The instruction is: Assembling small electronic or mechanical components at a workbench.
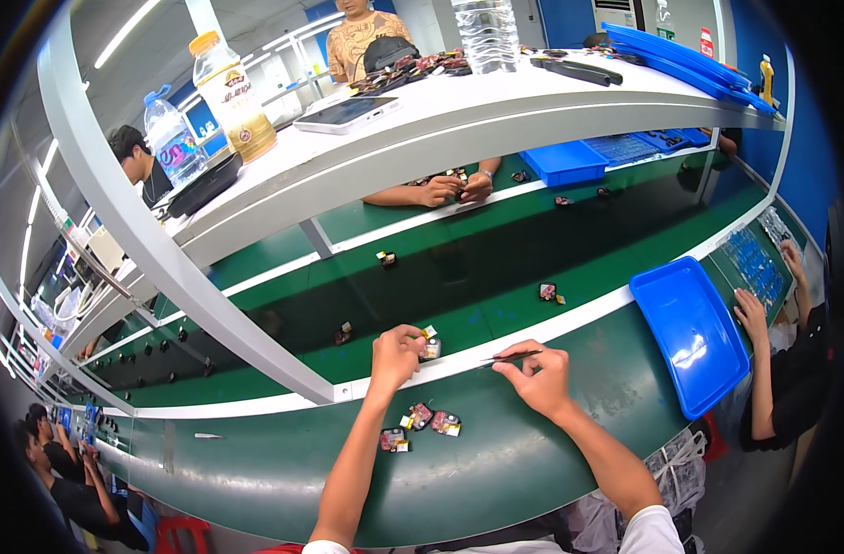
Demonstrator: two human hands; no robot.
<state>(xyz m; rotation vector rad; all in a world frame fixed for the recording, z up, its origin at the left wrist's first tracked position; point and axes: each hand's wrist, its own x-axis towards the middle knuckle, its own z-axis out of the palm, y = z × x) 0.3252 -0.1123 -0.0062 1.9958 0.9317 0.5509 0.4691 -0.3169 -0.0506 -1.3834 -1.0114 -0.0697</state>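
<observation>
Tweezers to the right, part to the left, a gap between

From where I stand, the small part (pixel 430 349) sits at the centre of the frame, at the fingertips of the left hand (pixel 398 356), which look closed on its left side. The right hand (pixel 543 377) grips dark tweezers (pixel 517 355), fingers pinched round them. These lie nearly level, tips toward the part but apart from it. So the part is left of the tips, and the left hand is nearer; I'd judge that sideways gap matters most. The part's yellow tab (pixel 428 331) stands uppermost; its long axis is too small to tell. Three similar parts (pixel 421 416) lie below.
</observation>
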